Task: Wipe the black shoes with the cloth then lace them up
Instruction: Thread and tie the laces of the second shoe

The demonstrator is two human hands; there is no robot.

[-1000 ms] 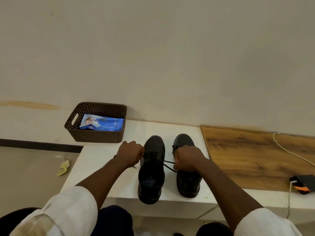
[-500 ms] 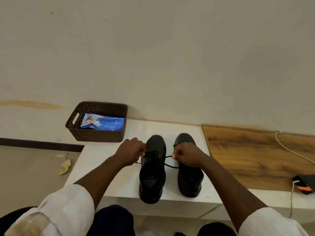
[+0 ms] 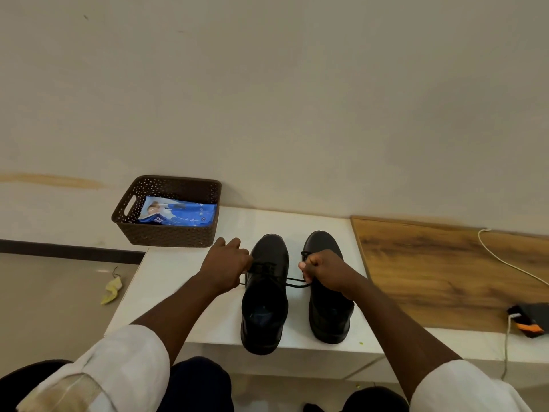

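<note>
**Ana:** Head view first: what are the hands doing?

**Ben:** The left hand (image 3: pixel 227 267) is clenched on one end of the lace (image 3: pixel 295 283) just left of the left shoe (image 3: pixel 265 295). The right hand (image 3: pixel 322 270) is clenched on the other end, over the right shoe (image 3: pixel 326 288). Between them the lace runs taut across the left shoe's eyelets. Both hands are apart, one on each side of that shoe.

**Ana:** And where does the left shoe sit?

**Ben:** On the white surface (image 3: pixel 178 281), toe pointing to the wall, heel slightly over the near edge. The right shoe stands just beside it. Beyond and left of the left shoe is the brown basket (image 3: pixel 166 233) with a blue packet (image 3: pixel 178 214). A yellow cloth (image 3: pixel 112 290) lies on the floor, well left of it.

**Ana:** How will it handle?

**Ben:** The lace looks thin, limp and slippery, so pinching near the ends seems wise. The shoe seems stiff and fairly light; a hard pull could drag it off that edge.

**Ana:** What has changed since half a second ago?

**Ben:** The left hand has moved a little farther from the shoe, with two fingertips now raised toward the basket. The right hand has hardly shifted, and the shoes stay put.
</note>
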